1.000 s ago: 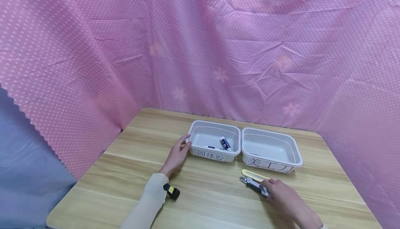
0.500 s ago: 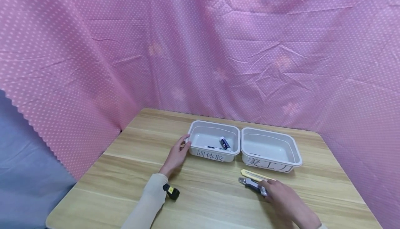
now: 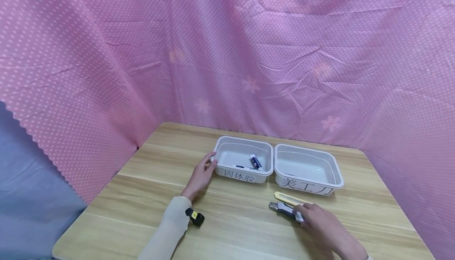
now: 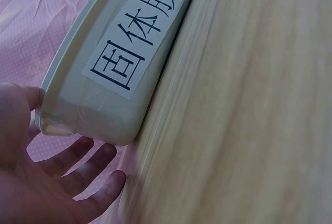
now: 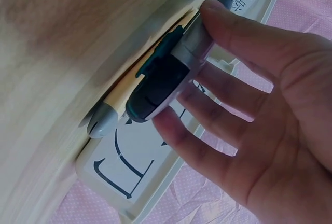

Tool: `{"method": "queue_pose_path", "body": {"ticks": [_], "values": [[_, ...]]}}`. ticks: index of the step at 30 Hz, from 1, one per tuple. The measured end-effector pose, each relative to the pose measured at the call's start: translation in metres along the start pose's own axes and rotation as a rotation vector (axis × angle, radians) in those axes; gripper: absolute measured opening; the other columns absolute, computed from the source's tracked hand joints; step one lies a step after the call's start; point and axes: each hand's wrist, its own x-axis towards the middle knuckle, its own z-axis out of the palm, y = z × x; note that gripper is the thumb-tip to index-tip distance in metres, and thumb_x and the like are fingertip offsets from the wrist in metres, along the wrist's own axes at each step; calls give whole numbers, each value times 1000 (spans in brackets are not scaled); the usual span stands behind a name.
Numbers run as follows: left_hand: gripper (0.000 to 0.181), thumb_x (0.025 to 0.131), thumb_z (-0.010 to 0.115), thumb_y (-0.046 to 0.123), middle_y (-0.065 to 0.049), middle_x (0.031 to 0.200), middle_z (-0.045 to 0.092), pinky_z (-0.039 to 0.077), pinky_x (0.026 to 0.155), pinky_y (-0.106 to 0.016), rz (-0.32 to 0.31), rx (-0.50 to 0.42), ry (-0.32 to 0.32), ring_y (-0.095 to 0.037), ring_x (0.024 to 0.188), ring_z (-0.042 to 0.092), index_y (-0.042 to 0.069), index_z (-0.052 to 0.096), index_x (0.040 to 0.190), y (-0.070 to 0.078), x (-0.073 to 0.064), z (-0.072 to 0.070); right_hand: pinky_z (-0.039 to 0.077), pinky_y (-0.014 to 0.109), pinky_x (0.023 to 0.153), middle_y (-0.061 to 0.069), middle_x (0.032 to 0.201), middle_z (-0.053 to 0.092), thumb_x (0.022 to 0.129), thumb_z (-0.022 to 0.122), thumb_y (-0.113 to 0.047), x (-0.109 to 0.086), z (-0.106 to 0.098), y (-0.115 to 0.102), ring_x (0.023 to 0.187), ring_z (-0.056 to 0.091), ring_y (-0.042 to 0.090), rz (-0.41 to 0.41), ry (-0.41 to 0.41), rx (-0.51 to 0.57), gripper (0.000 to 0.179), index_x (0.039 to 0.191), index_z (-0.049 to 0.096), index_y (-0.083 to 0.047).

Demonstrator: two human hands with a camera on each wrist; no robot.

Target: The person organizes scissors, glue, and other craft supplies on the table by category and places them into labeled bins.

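My right hand (image 3: 325,222) pinches a grey-and-black utility knife (image 3: 286,209) between thumb and fingertips, low over the table, its metal tip pointing left. Just behind it lies a yellow utility knife (image 3: 288,199); its grey end (image 5: 104,121) shows past the held knife in the right wrist view. My left hand (image 3: 200,176) rests at the left end of a white bin (image 3: 264,179), thumb at the rim and the other fingers spread loosely beside the corner (image 4: 111,130). Inside that bin lie a dark blue glue stick (image 3: 255,162) and a slim white-and-dark stick (image 3: 245,168).
A second white bin (image 3: 339,167), labelled 美工刀, adjoins the first on its right. The first bin's label (image 4: 136,35) reads 固体胶. Both stand toward the back of the wooden table (image 3: 231,228), before a pink dotted curtain (image 3: 227,55).
The grey-and-black utility knife's tip has shifted slightly left and toward me in my right hand. The yellow knife, the bins and my left hand look the same.
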Motion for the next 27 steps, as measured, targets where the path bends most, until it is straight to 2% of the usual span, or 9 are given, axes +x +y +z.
{"method": "queue_pose_path", "body": {"ticks": [7,14,21,27], "values": [[49,108,51,39,-17,144,56,49,107,-54,14,1,1,-33,123,61,28,43,155,0,0,0,53,31,63,-8,93,68,78,86,-15,3,-4,-3,79,62,10,26,13,-10,34,108,72,-22],[50,108,51,38,-17,144,55,50,107,-54,15,6,0,-33,123,61,28,42,156,0,0,0,52,30,62,-10,89,66,77,87,-16,8,-5,-4,76,60,7,-27,86,-40,32,103,71,-24],[50,108,51,38,-18,143,56,49,107,-54,16,-7,1,-34,122,61,26,43,156,1,0,0,57,35,69,-6,97,70,75,88,-14,16,-14,-6,85,65,14,-12,96,-55,36,106,72,-22],[50,108,51,38,-17,144,55,49,107,-54,15,-5,0,-33,123,61,27,43,156,0,0,0,55,32,66,-6,98,70,75,89,-14,24,-24,-8,82,63,14,-19,136,-91,34,104,73,-20]]}}
